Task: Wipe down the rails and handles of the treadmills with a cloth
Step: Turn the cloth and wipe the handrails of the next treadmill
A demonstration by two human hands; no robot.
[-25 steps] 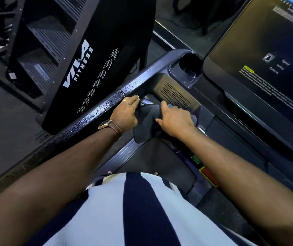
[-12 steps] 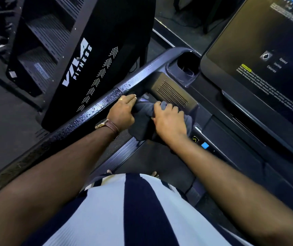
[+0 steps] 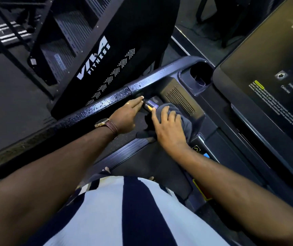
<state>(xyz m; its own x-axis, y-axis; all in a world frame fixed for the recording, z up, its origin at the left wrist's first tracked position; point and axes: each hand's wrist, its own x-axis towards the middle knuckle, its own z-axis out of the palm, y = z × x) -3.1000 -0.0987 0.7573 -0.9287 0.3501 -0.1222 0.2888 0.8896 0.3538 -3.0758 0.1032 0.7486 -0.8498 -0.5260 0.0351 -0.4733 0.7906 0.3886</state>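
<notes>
I stand on a treadmill whose wet, dark left rail runs diagonally up to the console. My left hand, with a watch on its wrist, lies with straight fingers against the rail's inner side. A short handle with a shiny sensor plate juts out just beyond its fingertips. My right hand curls over a dark grey cloth bunched on that handle, below the vented panel. The handle under the cloth is hidden.
A large console screen fills the right side. A cup holder sits at the rail's far end. A black machine marked VIVA FITNESS stands close on the left. The treadmill belt is below my arms.
My right hand slid the cloth to the right along the handle, uncovering its shiny plate. My left hand's fingers straightened beside the rail and let go of the cloth.
</notes>
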